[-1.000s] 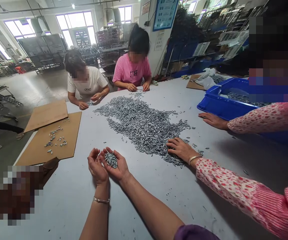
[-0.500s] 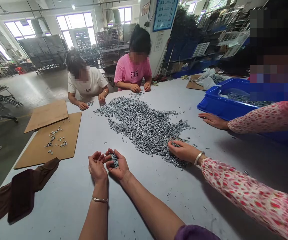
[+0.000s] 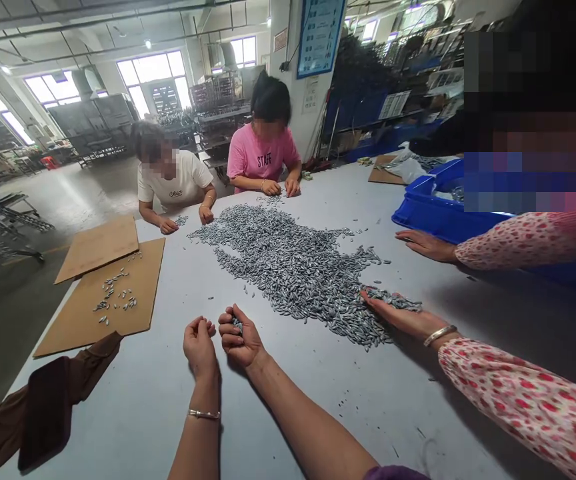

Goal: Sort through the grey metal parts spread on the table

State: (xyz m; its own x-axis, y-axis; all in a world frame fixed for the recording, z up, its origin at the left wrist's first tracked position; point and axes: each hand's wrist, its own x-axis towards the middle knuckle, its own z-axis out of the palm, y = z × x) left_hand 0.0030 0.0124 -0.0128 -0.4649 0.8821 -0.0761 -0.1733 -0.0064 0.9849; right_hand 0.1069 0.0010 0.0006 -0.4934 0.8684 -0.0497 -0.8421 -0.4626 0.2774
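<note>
- White-topped worktable (image 3: 143, 413) is set in a workshop, with windows (image 3: 151, 72) and racks (image 3: 223, 110) behind; across its middle a broad pile (image 3: 288, 267) of grey spindle-shaped pieces (image 3: 348, 323) is spread.
- Left hand (image 3: 201, 350): fingers are curled inward, just beside the right hand; whether they are fully closed, or a piece is pinched, cannot be told.
- Right hand (image 3: 242, 341): fingers are closed round a small handful (image 3: 237, 325) of the same pieces, near the pile's close edge.
- For good handling, it is judged, the right palm should be cupped upward so that nothing is spilled, and pieces should be taken singly by the left fingertips.
- Counted left to right: one brown cloth (image 3: 91, 373), one smartphone (image 3: 45, 413), two cardboard sheets (image 3: 73, 327), one white T-shirt (image 3: 175, 183) and one pink T-shirt (image 3: 263, 157), each worn by a co-worker, one pile, one blue bin (image 3: 428, 203), two patterned sleeves (image 3: 518, 390) of a third co-worker.
- Pieces are too many to be counted.
</note>
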